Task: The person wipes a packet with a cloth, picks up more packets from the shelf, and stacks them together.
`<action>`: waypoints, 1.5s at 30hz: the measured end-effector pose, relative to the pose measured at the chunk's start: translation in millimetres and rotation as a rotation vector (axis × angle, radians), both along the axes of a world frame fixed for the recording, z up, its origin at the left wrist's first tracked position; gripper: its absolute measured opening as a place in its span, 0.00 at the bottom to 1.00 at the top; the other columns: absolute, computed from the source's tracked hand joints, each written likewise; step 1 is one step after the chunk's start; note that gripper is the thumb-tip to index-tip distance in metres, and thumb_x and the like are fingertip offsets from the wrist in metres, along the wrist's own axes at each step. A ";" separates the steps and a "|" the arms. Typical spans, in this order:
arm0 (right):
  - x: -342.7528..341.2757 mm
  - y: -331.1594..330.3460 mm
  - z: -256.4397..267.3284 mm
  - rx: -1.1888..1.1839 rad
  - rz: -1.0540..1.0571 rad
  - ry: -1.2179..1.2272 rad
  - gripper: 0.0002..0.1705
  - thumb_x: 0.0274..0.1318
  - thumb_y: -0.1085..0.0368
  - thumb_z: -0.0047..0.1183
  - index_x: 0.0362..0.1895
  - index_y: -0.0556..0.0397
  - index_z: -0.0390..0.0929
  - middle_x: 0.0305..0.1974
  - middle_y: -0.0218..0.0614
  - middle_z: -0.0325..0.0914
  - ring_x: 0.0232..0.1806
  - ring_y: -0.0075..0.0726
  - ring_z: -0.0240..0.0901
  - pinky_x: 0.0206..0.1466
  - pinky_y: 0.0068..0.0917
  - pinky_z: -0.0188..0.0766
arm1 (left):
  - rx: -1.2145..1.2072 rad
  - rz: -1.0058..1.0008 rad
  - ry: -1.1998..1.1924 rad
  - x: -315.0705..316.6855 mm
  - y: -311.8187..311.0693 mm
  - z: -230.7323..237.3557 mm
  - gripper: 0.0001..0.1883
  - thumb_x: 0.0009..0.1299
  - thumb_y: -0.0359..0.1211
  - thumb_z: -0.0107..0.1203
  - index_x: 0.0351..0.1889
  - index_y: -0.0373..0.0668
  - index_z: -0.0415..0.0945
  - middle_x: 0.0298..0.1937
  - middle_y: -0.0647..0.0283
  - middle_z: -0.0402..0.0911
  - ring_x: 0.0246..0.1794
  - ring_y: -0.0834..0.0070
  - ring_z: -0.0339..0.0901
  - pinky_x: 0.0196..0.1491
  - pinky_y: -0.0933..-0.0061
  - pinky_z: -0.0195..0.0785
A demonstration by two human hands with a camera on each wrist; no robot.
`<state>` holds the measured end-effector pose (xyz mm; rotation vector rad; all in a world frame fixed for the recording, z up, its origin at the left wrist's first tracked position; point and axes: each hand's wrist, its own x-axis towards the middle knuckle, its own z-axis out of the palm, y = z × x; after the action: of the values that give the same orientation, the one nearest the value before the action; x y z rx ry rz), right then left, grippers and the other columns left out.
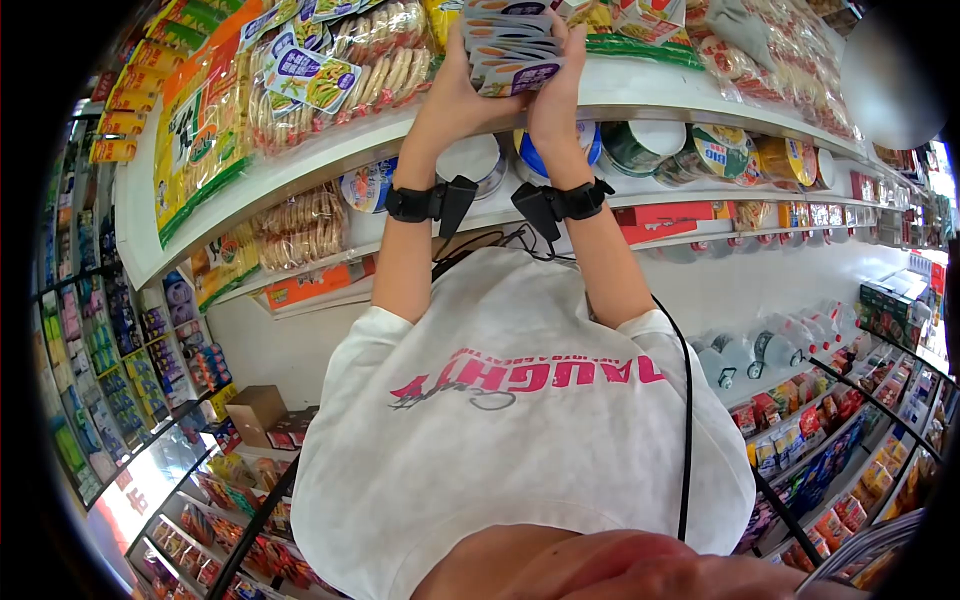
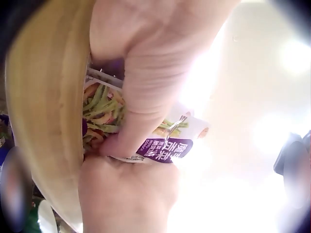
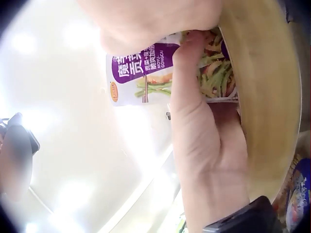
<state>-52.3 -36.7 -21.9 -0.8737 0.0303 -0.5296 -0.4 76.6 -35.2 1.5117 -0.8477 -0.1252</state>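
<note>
A stack of purple-and-white food packets [image 1: 512,62] is held between both hands at the edge of the upper shelf. The left hand [image 1: 455,105] grips its left side and the right hand [image 1: 560,95] its right side. In the left wrist view, the left hand's thumb [image 2: 141,107] lies over the front packet [image 2: 163,149], which shows a picture of green strips. The right wrist view has the right hand [image 3: 199,116] with its thumb on the printed face of the packet [image 3: 146,68]. The far sides of the stack are hidden.
Bagged round snacks [image 1: 385,75] and loose purple packets [image 1: 310,80] lie left of the stack on the upper shelf [image 1: 640,88]. Tubs and bowls [image 1: 640,145] line the shelf below. A black cable [image 1: 688,430] hangs down the shirt.
</note>
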 end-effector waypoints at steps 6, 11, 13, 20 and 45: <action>-2.9 2.5 -1.3 -0.062 0.010 -0.079 0.44 0.78 0.33 0.25 0.79 0.56 0.57 0.72 0.44 0.67 0.73 0.41 0.64 0.77 0.36 0.57 | 0.023 0.010 -0.014 4.0 1.6 -4.2 0.48 0.54 0.29 0.78 0.69 0.41 0.57 0.59 0.55 0.80 0.59 0.68 0.79 0.63 0.65 0.73; -2.6 0.8 -7.2 -0.069 -0.007 -0.089 0.44 0.78 0.33 0.24 0.78 0.56 0.58 0.71 0.43 0.68 0.72 0.41 0.64 0.76 0.36 0.58 | 0.032 -0.006 -0.042 2.9 3.8 -2.9 0.48 0.54 0.29 0.77 0.71 0.40 0.56 0.61 0.55 0.79 0.60 0.67 0.79 0.63 0.65 0.73; -1.6 0.0 -9.7 -0.049 -0.001 -0.069 0.44 0.79 0.34 0.24 0.78 0.56 0.58 0.71 0.42 0.68 0.72 0.41 0.64 0.76 0.36 0.58 | 0.070 -0.019 -0.038 5.4 5.7 -5.9 0.50 0.54 0.28 0.77 0.72 0.40 0.55 0.61 0.55 0.79 0.60 0.67 0.79 0.63 0.65 0.73; -3.3 -6.4 0.5 -0.225 0.097 -0.099 0.48 0.77 0.31 0.20 0.83 0.54 0.49 0.80 0.40 0.53 0.80 0.42 0.51 0.81 0.37 0.48 | 0.078 -0.035 -0.026 4.3 5.5 -3.6 0.52 0.54 0.27 0.76 0.74 0.40 0.52 0.61 0.55 0.80 0.61 0.67 0.79 0.63 0.65 0.74; -20.3 -7.9 0.0 -0.683 -0.252 -0.059 0.33 0.73 0.65 0.50 0.77 0.59 0.57 0.72 0.46 0.62 0.73 0.41 0.60 0.75 0.35 0.55 | 0.147 -0.027 -0.085 -2.2 3.6 13.4 0.56 0.51 0.34 0.80 0.75 0.39 0.54 0.64 0.53 0.77 0.64 0.66 0.77 0.64 0.62 0.72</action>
<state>-72.6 -44.6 -21.8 -1.5318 -0.1025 -0.8222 -2.6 80.3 -21.8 1.6536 -0.9439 -0.1461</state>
